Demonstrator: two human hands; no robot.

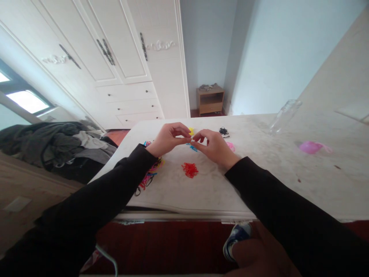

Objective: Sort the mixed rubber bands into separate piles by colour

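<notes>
My left hand [170, 139] and my right hand [212, 145] meet above the white tabletop [213, 196], fingertips almost touching. Both are closed in a pinch around something small and pale, too tiny to name. Just below them lie a few blue rubber bands [193, 148], and yellow rubber bands [191, 131] show behind the fingertips. A pile of red rubber bands [189, 169] sits nearer to me. Black rubber bands [223, 131] lie beyond my right hand, with pink ones [231, 146] partly hidden behind it. Mixed-colour rubber bands [148, 179] are heaped by my left sleeve, which covers part of them.
To the right, a clear glass or plastic bottle [284, 117] and a pink balloon-like item [310, 147] are on the table. Dark clothes [54, 144] are piled at the left. A white wardrobe [123, 57] and a small wooden cabinet [210, 100] stand beyond.
</notes>
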